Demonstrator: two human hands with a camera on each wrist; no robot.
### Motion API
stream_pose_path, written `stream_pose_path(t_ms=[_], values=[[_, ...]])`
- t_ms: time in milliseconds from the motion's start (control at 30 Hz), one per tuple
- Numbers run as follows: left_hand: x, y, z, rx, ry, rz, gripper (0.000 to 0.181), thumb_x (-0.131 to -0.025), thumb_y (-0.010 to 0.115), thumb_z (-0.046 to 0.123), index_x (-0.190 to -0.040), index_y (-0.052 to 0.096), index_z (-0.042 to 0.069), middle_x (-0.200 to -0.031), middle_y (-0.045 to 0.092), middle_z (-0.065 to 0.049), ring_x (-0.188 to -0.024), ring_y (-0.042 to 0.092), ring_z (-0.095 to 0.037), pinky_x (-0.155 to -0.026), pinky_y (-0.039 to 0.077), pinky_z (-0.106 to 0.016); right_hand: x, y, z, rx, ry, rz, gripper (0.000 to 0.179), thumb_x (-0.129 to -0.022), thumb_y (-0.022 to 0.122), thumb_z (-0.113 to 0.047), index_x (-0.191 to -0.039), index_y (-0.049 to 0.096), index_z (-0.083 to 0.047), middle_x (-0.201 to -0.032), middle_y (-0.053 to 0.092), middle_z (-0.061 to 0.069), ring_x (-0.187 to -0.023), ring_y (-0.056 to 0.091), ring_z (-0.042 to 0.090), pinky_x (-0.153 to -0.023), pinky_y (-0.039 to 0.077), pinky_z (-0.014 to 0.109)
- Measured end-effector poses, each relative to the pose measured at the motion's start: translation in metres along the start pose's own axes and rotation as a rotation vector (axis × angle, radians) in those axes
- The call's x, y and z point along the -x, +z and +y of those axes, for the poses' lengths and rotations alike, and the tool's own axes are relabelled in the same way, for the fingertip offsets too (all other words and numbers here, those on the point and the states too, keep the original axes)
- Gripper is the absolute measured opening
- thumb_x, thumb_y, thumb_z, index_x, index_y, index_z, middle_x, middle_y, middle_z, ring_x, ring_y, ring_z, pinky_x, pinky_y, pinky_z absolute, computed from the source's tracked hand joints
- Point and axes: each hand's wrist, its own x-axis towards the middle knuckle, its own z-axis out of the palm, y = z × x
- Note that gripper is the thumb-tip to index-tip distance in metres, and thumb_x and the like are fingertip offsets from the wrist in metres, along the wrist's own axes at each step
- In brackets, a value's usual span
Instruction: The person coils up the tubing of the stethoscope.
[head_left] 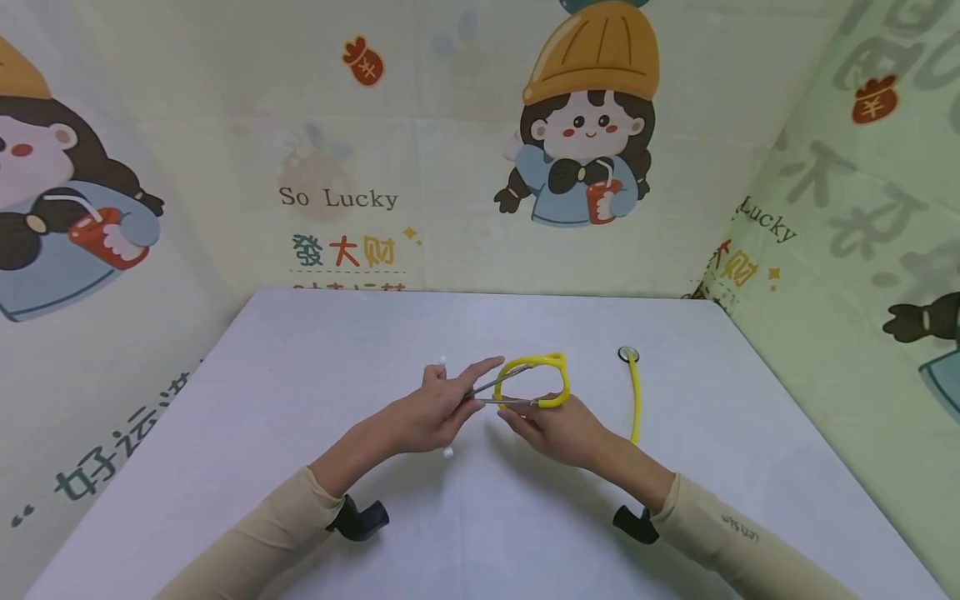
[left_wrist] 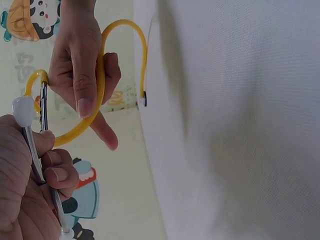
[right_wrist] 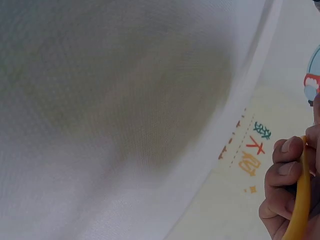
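Note:
A stethoscope with yellow tubing [head_left: 553, 359] is held above the table between both hands. My left hand [head_left: 429, 414] grips its metal ear tubes [head_left: 504, 402]; in the left wrist view the fingers curl round them near a white ear tip [left_wrist: 23, 111]. With its thumb and fingers, my right hand [head_left: 562, 429] pinches the yellow tube [left_wrist: 101, 82]. From there the tubing loops down behind the right wrist to the round chest piece [head_left: 628, 355], which rests on the table. The right wrist view shows only curled fingers [right_wrist: 280, 175] and part of the tube at its edge.
A white table [head_left: 360, 333] spreads beneath both hands. Behind it and along its sides hangs a printed cloth backdrop [head_left: 450, 167] with cartoon figures and lettering. Dark straps with camera mounts [head_left: 360, 518] sit at the wrists.

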Motion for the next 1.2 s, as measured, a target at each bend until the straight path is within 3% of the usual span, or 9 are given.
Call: stream_pose_path(t_ms=[133, 300, 500, 800, 967, 1067, 1200], values=[[-0.001, 0.001, -0.002, -0.028, -0.002, 0.006, 0.063, -0.105, 0.058, 0.011, -0.160, 0.027, 0.013, -0.066, 0.043, 0.011, -0.058, 0.037, -0.001, -0.088, 0.023, -0.045, 0.002, -0.002, -0.007, 0.015, 0.094, -0.113, 0.008, -0.099, 0.068, -0.016, -0.102, 0.071, -0.009, -0.078, 0.060, -0.007, -0.067, 0.052, 0.005, -0.063, 0.047, 0.023], [-0.002, 0.003, -0.005, -0.065, -0.023, 0.006, 0.065, -0.104, 0.059, 0.010, -0.161, 0.028, 0.015, -0.061, 0.040, 0.011, -0.057, 0.035, -0.002, -0.085, 0.023, -0.043, 0.003, -0.006, -0.016, 0.052, 0.151, -0.217, 0.016, -0.104, 0.060, -0.019, -0.112, 0.066, -0.007, -0.059, 0.036, -0.013, -0.052, 0.033, 0.003, -0.050, 0.032, 0.020], [-0.002, 0.005, -0.009, -0.072, -0.038, 0.005, 0.066, -0.104, 0.059, 0.010, -0.161, 0.028, 0.016, -0.062, 0.042, 0.013, -0.059, 0.037, -0.002, -0.085, 0.022, -0.044, 0.004, -0.009, -0.026, 0.091, 0.156, -0.231, 0.030, -0.104, 0.059, -0.020, -0.129, 0.062, -0.003, -0.056, 0.035, -0.013, -0.049, 0.032, 0.003, -0.048, 0.031, 0.021], [-0.001, 0.006, -0.010, -0.085, -0.053, 0.006, 0.064, -0.103, 0.059, 0.009, -0.160, 0.031, 0.014, -0.063, 0.043, 0.012, -0.061, 0.040, -0.003, -0.087, 0.024, -0.048, 0.005, -0.012, -0.039, 0.176, 0.141, -0.219, 0.030, -0.103, 0.060, -0.021, -0.127, 0.061, -0.003, -0.054, 0.040, -0.010, -0.048, 0.037, 0.006, -0.046, 0.034, 0.024], [0.000, 0.008, -0.012, -0.109, -0.077, 0.008, 0.064, -0.102, 0.061, 0.009, -0.159, 0.033, 0.015, -0.061, 0.042, 0.012, -0.060, 0.040, -0.003, -0.084, 0.023, -0.043, 0.006, -0.015, -0.048, 0.194, 0.116, -0.203, 0.016, -0.100, 0.066, -0.019, -0.106, 0.058, -0.007, -0.054, 0.037, -0.009, -0.048, 0.034, 0.005, -0.045, 0.030, 0.023], [0.001, 0.008, -0.013, -0.116, -0.086, 0.007, 0.063, -0.102, 0.060, 0.009, -0.159, 0.034, 0.015, -0.061, 0.042, 0.012, -0.059, 0.041, -0.003, -0.083, 0.022, -0.042, 0.005, -0.016, -0.053, 0.225, 0.095, -0.192, 0.020, -0.097, 0.070, -0.019, -0.094, 0.052, -0.010, -0.054, 0.035, -0.009, -0.047, 0.031, 0.005, -0.044, 0.027, 0.021], [0.001, 0.007, -0.014, -0.108, -0.106, 0.002, 0.064, -0.102, 0.061, 0.009, -0.160, 0.033, 0.016, -0.060, 0.044, 0.012, -0.059, 0.041, -0.004, -0.083, 0.023, -0.042, 0.004, -0.018, -0.058, 0.258, 0.085, -0.190, 0.023, -0.094, 0.074, -0.019, -0.090, 0.053, -0.010, -0.053, 0.035, -0.009, -0.046, 0.030, 0.006, -0.044, 0.025, 0.021]])
